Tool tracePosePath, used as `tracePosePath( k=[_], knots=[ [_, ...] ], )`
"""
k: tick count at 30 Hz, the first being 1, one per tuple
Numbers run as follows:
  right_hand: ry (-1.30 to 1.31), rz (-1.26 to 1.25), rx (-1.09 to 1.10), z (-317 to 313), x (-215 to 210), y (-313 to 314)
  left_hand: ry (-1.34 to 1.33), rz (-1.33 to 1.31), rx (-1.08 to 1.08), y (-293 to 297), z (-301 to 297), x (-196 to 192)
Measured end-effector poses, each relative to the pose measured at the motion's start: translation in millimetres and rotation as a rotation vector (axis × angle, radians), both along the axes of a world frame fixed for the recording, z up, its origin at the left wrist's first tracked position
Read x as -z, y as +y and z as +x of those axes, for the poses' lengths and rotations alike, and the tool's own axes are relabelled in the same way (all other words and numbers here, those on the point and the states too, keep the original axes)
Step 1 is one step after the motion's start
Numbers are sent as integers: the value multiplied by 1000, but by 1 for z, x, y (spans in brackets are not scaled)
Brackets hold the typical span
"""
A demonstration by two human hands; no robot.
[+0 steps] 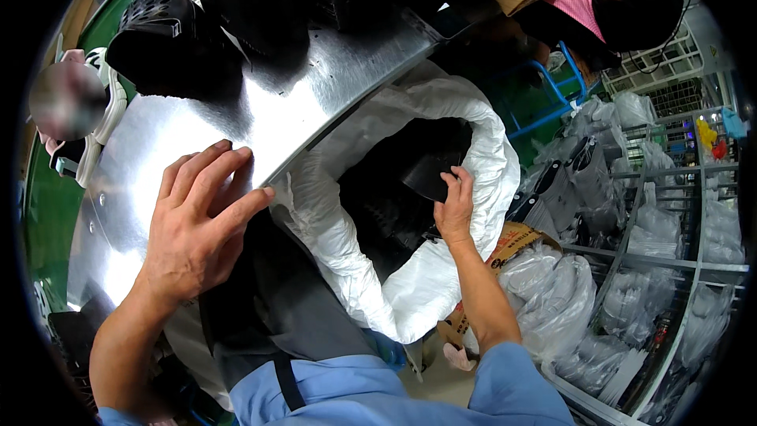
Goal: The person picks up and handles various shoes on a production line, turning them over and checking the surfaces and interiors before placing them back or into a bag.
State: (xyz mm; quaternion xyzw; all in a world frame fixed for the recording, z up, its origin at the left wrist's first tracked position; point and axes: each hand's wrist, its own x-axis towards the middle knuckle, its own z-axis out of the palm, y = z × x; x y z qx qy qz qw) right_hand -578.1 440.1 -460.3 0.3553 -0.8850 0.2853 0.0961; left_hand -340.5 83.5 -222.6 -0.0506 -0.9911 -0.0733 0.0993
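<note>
- The right hand [456, 209], nearer, has fingertips closed on the black piece [428, 176]
- It lies up-left of them, within the white sack [490, 138], long axis unclear
- Left hand [193, 225] loosely spread over the metal table [347, 83], seemingly empty

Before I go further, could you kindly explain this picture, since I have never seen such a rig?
This single view comes from a fisheye camera on a person's head, looking down, so straight edges bend. There is no robot, only the wearer's bare hands. The left hand is spread at the edge of the metal table, with nothing visibly held. The right hand pinches a dark piece at the mouth of the open white sack. Black, partly perforated items sit on the table.
</note>
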Motion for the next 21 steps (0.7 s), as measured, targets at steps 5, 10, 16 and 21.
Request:
tracePosePath(
  k=[5,10,16,21],
  knots=[
    [153,39,77,0,-13,0,231,54,82,63,9,21],
    [238,11,24,11,-68,-6,-641,1638,-595,160,-56,116],
    [465,4,-347,80,-157,-1,-465,2656,-649,152,-101,113],
    [45,-189,-491,113,-236,2,-151,2435,-272,104,-58,72]
  ],
)
